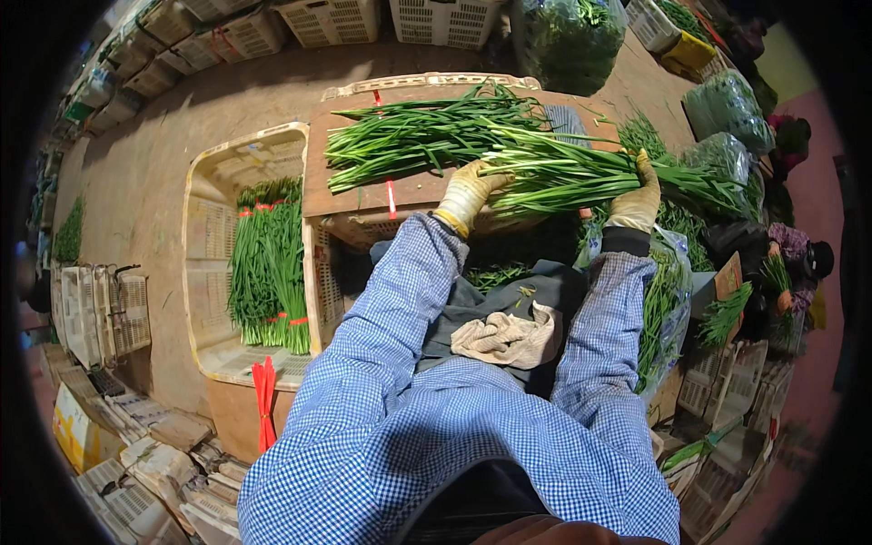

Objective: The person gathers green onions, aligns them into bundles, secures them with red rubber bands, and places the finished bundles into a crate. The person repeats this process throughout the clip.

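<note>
Both my hands wear cream-coloured gloves and hold a loose bunch of long green leafy stalks (565, 170), pale ends to the left. My left hand (475, 191) grips it near the pale ends. My right hand (637, 194) is closed around its leafy middle, thumb on top. Behind the bunch, a pile of similar stalks (422, 133) lies on a wooden board (347, 199). Red ribbon crosses the board and passes under the pile. A folded grey cloth (565, 122) lies on the board's right part, partly behind the bunch.
Left of the board stands a plastic crate (211, 228) with bundles (272, 272) tied in red. Red strips (264, 402) hang below it. A beige cloth (507, 337) lies on my lap. Bagged greens (661, 320) stand at right, with a co-worker (804, 262) beyond. Stacked crates (109, 306) stand at left.
</note>
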The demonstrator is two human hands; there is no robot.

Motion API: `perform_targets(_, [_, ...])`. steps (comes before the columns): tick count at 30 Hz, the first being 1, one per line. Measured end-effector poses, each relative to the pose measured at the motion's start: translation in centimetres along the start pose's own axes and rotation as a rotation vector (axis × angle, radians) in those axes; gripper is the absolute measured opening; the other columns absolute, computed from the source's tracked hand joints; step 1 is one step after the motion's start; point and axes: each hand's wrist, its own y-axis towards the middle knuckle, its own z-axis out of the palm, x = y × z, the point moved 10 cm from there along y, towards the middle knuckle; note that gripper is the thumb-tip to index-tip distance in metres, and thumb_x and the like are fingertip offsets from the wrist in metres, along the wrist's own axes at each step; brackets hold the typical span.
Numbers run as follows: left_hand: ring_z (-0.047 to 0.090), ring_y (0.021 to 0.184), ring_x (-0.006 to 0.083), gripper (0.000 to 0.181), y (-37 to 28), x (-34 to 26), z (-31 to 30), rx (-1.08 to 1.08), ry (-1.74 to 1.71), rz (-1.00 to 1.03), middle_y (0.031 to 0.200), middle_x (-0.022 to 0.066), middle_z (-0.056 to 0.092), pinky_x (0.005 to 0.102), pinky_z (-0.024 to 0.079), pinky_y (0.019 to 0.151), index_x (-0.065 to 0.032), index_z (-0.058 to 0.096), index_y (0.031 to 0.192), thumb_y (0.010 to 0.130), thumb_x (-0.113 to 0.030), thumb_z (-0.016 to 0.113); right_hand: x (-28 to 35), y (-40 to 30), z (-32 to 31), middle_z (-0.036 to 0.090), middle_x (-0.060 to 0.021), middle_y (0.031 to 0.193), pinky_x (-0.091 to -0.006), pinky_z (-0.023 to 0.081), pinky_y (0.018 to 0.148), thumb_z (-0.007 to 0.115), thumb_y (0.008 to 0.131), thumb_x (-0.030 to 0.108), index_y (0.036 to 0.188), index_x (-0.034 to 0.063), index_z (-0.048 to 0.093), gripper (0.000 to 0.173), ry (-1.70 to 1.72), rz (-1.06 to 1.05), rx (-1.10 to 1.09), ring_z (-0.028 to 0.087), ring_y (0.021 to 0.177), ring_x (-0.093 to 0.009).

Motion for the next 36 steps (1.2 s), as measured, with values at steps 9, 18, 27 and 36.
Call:
perform_targets(9, [0.067,0.081,0.0268,0.014,3.1,-1.0,0.5,-0.199,0.827,0.67,0.089,0.0134,0.07,0.0359,0.052,0.075,-0.0043,0.067,0.092,0.083,-0.014,0.062,-1.1,-1.5,0.7,0.068,-0.0111,0.1,-0.0465,0.054,0.078,0.071,0.083,0.019,0.098,0.004,0.067,0.022,-0.065,0.023,-0.005,0.066,0.085,-0.029])
perform_targets(18, [0.06,0.056,0.0212,0.016,2.6,0.9,-3.9,-0.337,0.428,0.5,0.069,0.0114,0.066,0.0328,0.05,0.053,-0.0011,0.067,0.079,0.086,-0.005,0.054,-1.1,-1.3,1.3,0.069,-0.0106,0.098,-0.0372,0.055,0.081,0.067,0.089,0.015,0.104,0.0025,0.068,0.02,-0.044,0.043,-0.024,0.066,0.084,-0.025])
perform_targets(27, [0.069,0.087,0.0203,0.025,-1.2,3.7,-6.5,-0.059,-0.221,0.132,0.102,0.0092,0.069,0.033,0.057,0.074,-0.0044,0.066,0.107,0.096,-0.024,0.055,1.3,2.2,-2.2,0.07,-0.0118,0.105,-0.0388,0.055,0.083,0.063,0.091,0.017,0.107,0.0012,0.068,0.023,-0.06,-0.022,-0.038,0.066,0.09,-0.024])
perform_targets(36, [0.062,0.085,0.0134,0.029,0.0,2.3,-0.7,-0.046,-0.05,0.247,0.102,0.0078,0.071,0.0273,0.049,0.079,0.0012,0.068,0.109,0.082,-0.008,0.072,-0.8,-1.1,0.7,0.068,-0.0101,0.097,-0.0427,0.055,0.078,0.074,0.083,0.018,0.095,-0.0003,0.067,0.023,-0.101,0.001,-0.033,0.065,0.083,-0.027])
